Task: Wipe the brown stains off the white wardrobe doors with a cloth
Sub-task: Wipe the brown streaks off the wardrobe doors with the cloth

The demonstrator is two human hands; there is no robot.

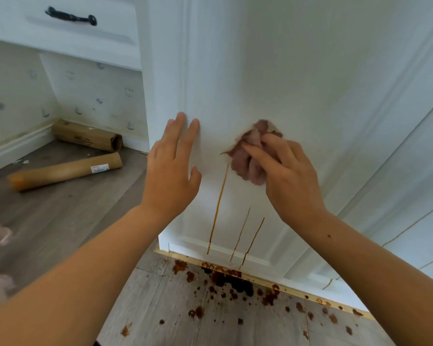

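Observation:
A white wardrobe door fills the middle of the head view. Three thin brown drip stains run down its lower panel to the bottom edge. My right hand grips a crumpled pinkish cloth and presses it on the door just above the longest drip, where a brown smear shows at the cloth's edge. My left hand lies flat on the door to the left of the cloth, fingers straight and pointing up.
Brown splatter covers the grey wooden floor and the gold strip under the door. Two brown cardboard rolls lie on the floor at the left by the wall. A drawer with a black handle is at the upper left.

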